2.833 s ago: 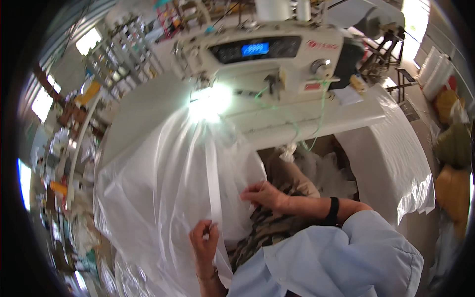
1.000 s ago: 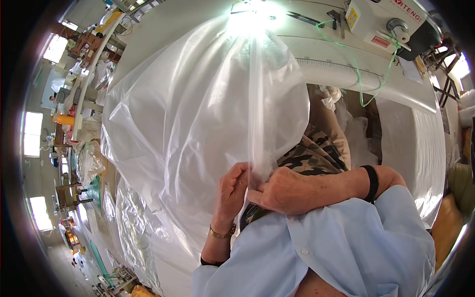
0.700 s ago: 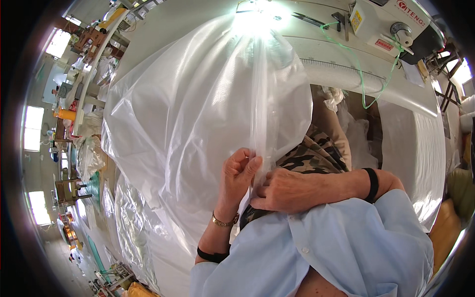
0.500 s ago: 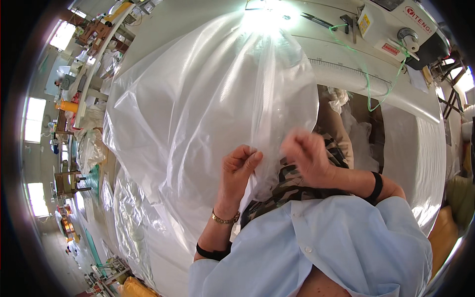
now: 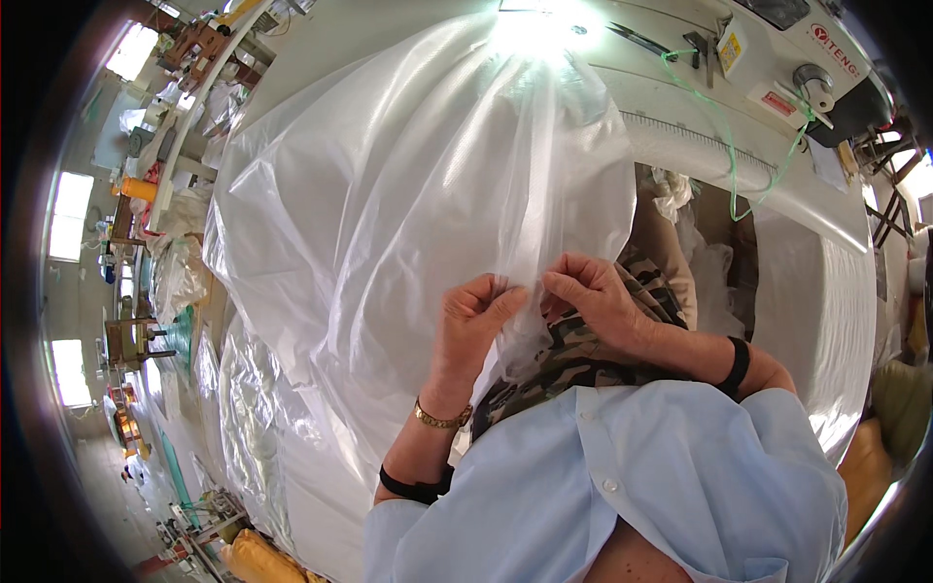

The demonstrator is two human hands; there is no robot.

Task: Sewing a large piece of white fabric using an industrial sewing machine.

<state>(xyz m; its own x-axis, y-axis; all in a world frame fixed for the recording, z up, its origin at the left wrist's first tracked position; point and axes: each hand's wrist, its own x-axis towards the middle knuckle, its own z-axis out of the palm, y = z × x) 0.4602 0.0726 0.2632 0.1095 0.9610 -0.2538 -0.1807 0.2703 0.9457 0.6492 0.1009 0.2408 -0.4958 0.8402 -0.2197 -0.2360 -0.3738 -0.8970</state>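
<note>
Apparently, hands (image 5: 466, 330) (image 5: 603, 303) pinch sheeting (image 5: 408, 223); machine (image 5: 756, 76) bears lettering (image 5: 836, 49).

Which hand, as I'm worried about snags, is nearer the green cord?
Right. The right hand is below and left of the green cord in the picture, not touching it; the left hand, pinching white sheeting, is farther left.

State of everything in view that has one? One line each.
machine light: on, glaring
white sheeting: creased, gathered into folds toward the light
left hand: thumb and fingers pinching the sheeting
right hand: fingers curled at the sheeting; grip unclear
green cord: slack, hanging in a loop
gold-coloured wristband: worn, left wrist
</note>
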